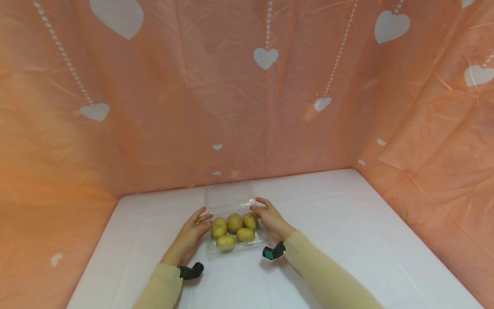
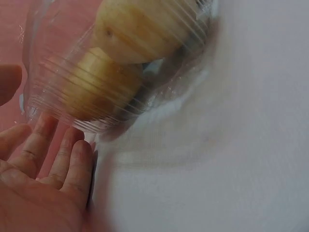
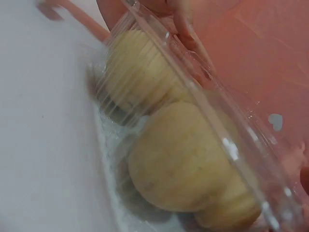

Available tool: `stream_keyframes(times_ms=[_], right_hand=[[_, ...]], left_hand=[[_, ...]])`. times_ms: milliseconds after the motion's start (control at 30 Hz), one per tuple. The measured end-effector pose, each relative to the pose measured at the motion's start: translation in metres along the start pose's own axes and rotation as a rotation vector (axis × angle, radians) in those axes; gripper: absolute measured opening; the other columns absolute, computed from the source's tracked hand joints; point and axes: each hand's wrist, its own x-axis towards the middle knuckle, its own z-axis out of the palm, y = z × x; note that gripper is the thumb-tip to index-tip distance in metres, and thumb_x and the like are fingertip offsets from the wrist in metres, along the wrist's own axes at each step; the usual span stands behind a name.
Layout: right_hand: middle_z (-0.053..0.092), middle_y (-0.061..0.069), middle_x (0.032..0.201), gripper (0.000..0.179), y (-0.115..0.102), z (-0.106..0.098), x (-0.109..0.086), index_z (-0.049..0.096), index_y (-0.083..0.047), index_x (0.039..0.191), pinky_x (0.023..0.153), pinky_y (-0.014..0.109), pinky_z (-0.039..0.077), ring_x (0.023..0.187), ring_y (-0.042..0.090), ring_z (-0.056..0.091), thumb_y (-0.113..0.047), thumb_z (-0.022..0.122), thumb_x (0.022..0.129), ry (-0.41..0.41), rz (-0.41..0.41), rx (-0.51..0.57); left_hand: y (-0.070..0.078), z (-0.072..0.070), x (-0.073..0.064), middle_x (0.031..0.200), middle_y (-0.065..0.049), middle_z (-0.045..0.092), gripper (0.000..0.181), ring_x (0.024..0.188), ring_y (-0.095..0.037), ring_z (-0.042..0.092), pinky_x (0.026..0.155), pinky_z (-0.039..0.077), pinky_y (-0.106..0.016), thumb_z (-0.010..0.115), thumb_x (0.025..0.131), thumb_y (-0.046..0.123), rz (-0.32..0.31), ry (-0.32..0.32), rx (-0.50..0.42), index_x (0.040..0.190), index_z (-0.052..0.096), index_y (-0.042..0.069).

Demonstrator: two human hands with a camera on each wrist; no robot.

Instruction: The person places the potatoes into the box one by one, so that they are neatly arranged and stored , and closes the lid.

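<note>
Several yellow potatoes sit in the base of a clear plastic clamshell box on the white table. The box's transparent lid is folded back towards the rear curtain. My left hand is at the box's left side, fingers extended; in the left wrist view its fingertips reach the ribbed wall, though contact is hard to tell. At the right rear corner is my right hand, thumb and index finger apart beside the rim. Only a dark sliver of it shows in the right wrist view.
A white cloth covers the table. Behind and beside it hang orange-pink curtains with white hearts. Each wrist wears a black camera mount, one on the left and one on the right.
</note>
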Motion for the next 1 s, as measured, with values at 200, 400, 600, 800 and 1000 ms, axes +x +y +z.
stream_keyframes(times_ms=[200, 400, 600, 800, 1000], right_hand=[[0.061, 0.019, 0.124, 0.052, 0.002, -0.005, 0.0, 0.037, -0.001, 0.142, 0.096, 0.044, 0.04, 0.107, 0.027, 0.057, -0.019, 0.056, 0.096, -0.011, 0.0, -0.004], [0.06, 0.019, 0.119, 0.046, -0.002, -0.006, 0.002, 0.044, -0.002, 0.136, 0.075, 0.03, 0.044, 0.102, 0.026, 0.057, -0.022, 0.056, 0.097, 0.031, 0.012, 0.025], [0.056, 0.021, 0.125, 0.043, -0.007, -0.006, 0.002, 0.045, 0.003, 0.128, 0.08, 0.033, 0.046, 0.116, 0.033, 0.055, -0.029, 0.051, 0.099, 0.049, -0.016, 0.083], [0.053, 0.024, 0.128, 0.05, -0.009, -0.01, 0.004, 0.042, 0.006, 0.13, 0.09, 0.038, 0.044, 0.118, 0.036, 0.053, -0.035, 0.046, 0.102, 0.027, -0.005, 0.091], [0.054, 0.023, 0.125, 0.052, -0.012, -0.013, 0.001, 0.044, 0.007, 0.129, 0.088, 0.036, 0.046, 0.114, 0.035, 0.054, -0.038, 0.044, 0.102, 0.011, -0.005, 0.074]], left_hand=[[0.005, 0.001, -0.002, 0.148, -0.025, 0.034, 0.066, 0.136, -0.034, 0.032, 0.112, 0.024, -0.047, 0.052, 0.097, 0.006, -0.006, -0.009, -0.017, 0.153, 0.018, 0.008], [0.01, 0.003, -0.001, 0.155, -0.019, 0.023, 0.064, 0.14, -0.034, 0.023, 0.11, 0.027, -0.048, 0.052, 0.096, 0.005, -0.006, 0.016, 0.023, 0.152, 0.02, 0.003], [0.018, 0.007, 0.0, 0.157, -0.019, 0.018, 0.062, 0.141, -0.034, 0.02, 0.111, 0.027, -0.048, 0.048, 0.098, 0.007, 0.031, 0.029, -0.049, 0.151, 0.017, -0.002], [0.02, 0.009, -0.002, 0.158, -0.02, 0.012, 0.067, 0.141, -0.041, 0.02, 0.113, 0.022, -0.05, 0.046, 0.102, 0.024, 0.025, 0.0, -0.106, 0.155, 0.009, 0.006], [0.023, 0.009, -0.006, 0.158, -0.021, 0.008, 0.067, 0.142, -0.043, 0.013, 0.113, 0.018, -0.053, 0.039, 0.104, 0.039, 0.034, -0.047, -0.116, 0.156, 0.008, 0.01]])
